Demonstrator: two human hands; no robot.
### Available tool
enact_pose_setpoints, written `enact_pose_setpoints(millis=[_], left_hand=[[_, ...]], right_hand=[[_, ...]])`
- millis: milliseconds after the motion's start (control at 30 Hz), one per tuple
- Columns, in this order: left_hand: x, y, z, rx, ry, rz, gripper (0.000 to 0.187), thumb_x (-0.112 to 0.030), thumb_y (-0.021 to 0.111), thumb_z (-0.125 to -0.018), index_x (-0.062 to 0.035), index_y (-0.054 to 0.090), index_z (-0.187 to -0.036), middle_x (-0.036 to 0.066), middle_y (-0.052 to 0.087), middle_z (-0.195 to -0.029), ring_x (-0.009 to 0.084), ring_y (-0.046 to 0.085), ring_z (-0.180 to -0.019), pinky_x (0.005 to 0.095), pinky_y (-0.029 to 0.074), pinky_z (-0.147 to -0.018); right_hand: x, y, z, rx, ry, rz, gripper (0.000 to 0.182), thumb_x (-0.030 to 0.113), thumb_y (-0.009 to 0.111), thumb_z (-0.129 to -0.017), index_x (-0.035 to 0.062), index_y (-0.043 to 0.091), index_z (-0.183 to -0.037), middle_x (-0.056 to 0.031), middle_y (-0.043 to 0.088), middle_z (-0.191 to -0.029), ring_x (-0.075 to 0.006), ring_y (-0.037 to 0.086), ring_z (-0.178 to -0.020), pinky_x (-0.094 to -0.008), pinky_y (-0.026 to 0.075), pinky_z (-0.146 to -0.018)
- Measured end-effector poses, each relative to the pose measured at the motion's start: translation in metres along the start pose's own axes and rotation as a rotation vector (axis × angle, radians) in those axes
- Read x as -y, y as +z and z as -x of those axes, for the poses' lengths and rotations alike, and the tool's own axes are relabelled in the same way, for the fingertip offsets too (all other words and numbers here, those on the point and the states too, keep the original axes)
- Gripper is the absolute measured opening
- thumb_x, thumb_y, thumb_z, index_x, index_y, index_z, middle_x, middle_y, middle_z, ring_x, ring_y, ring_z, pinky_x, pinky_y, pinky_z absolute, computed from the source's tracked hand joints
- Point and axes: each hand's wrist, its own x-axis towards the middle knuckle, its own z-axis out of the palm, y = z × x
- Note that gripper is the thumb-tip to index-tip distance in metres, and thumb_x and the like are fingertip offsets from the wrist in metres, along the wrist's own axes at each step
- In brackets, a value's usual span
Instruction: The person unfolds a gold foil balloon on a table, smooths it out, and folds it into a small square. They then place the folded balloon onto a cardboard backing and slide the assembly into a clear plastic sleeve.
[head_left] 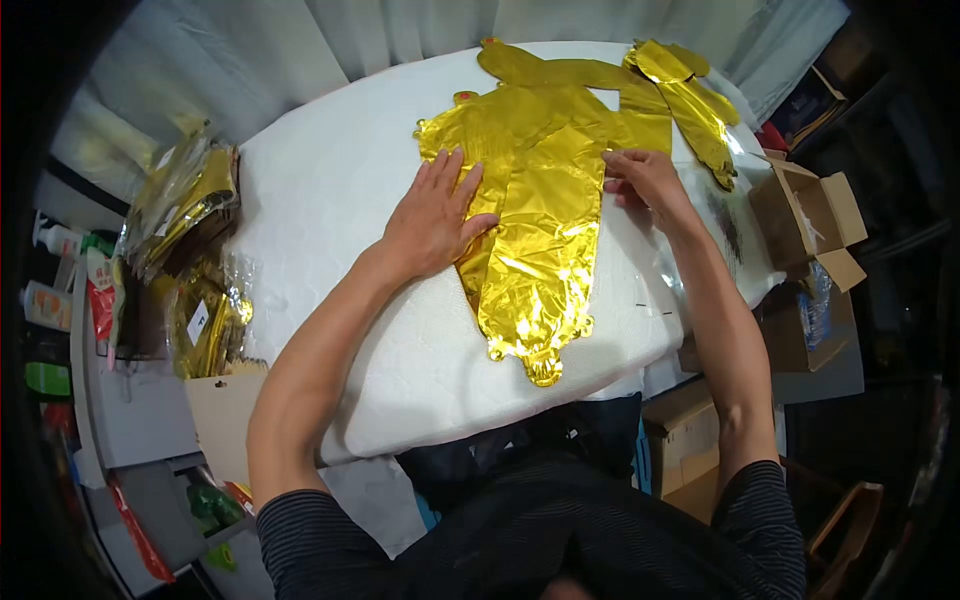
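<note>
A flat, uninflated gold foil balloon (545, 220) lies across the white padded table, its narrow tabbed end toward me. My left hand (436, 212) rests flat on the balloon's left edge, fingers spread. At the opposite edge, my right hand (645, 182) has thumb and fingertips closed on the foil; some of its fingers are curled out of sight. Beyond both hands the foil widens and stretches to the upper right. There a second crumpled piece of gold foil (690, 95) lies, partly overlapping it.
Packs of gold foil in clear bags (185, 210) are heaped at the left. An open cardboard box (805, 210) stands by the right edge of the white table (330, 210). A white curtain (260, 60) hangs behind. Bottles (50, 305) stand far left.
</note>
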Motion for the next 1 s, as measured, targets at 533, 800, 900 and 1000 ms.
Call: enact_pose_setpoints(millis=[533,800,900,1000], left_hand=[[0.000,0.000,0.002,0.013,-0.010,0.037,0.079,-0.060,0.038,-0.107,-0.0028,0.032,-0.161,0.027,0.023,-0.168,0.0403,0.016,-0.158,0.0477,0.013,-0.130],[0.000,0.002,0.001,0.005,-0.006,0.029,0.080,-0.061,0.037,-0.107,-0.0023,0.032,-0.161,0.028,0.024,-0.167,0.0408,0.016,-0.158,0.0480,0.014,-0.129],[0.000,0.002,0.002,-0.006,-0.002,0.032,0.080,-0.060,0.039,-0.107,-0.0013,0.033,-0.160,0.029,0.025,-0.166,0.0414,0.017,-0.158,0.0483,0.014,-0.129],[0.000,0.002,0.001,-0.021,0.004,0.033,0.079,-0.058,0.041,-0.106,0.0008,0.035,-0.158,0.030,0.027,-0.165,0.0425,0.019,-0.157,0.0489,0.015,-0.129]], right_hand=[[0.046,0.040,-0.001,-0.144,-0.333,0.747,0.032,0.033,0.071,-0.092,0.0024,0.075,-0.083,-0.0064,0.065,-0.064,-0.0140,0.058,-0.057,-0.0338,0.046,-0.060],[0.065,0.076,0.013,-0.112,-0.612,0.742,0.029,0.032,0.068,-0.088,0.0054,0.079,-0.092,-0.0197,0.074,-0.084,-0.0379,0.072,-0.081,-0.0476,0.055,-0.076],[0.067,0.098,0.016,-0.120,-0.730,0.796,0.028,0.030,0.070,-0.090,0.0054,0.080,-0.100,-0.0216,0.074,-0.081,-0.0389,0.073,-0.076,-0.0459,0.056,-0.073],[0.062,0.124,0.026,-0.072,-0.704,0.903,0.025,0.028,0.070,-0.089,0.0058,0.080,-0.096,-0.0224,0.073,-0.083,-0.0412,0.072,-0.081,-0.0504,0.056,-0.073]])
